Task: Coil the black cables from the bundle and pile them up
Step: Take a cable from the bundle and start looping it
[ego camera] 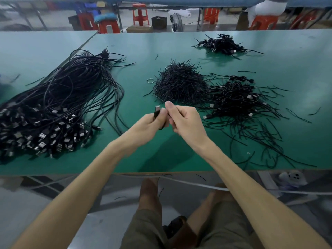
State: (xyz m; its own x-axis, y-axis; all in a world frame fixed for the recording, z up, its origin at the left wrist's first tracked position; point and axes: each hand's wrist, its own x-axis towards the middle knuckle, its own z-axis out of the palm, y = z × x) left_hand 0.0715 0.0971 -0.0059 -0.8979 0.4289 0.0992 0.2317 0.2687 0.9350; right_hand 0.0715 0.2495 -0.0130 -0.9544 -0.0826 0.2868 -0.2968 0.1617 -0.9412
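Over the green worktop (161, 150), the left hand (152, 123) grips one coiled cable (157, 110), plug up, and the right hand (186, 121) pinches the same coil. One loose bundle (59, 105) lies left and one heap of ties (179, 83) in the middle. Two coiled piles lie right: the near pile (235, 99) and the far pile (222, 44).

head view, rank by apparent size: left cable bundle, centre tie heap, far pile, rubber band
1. cable bundle
2. tie heap
3. far pile, though distance may shrink it
4. rubber band
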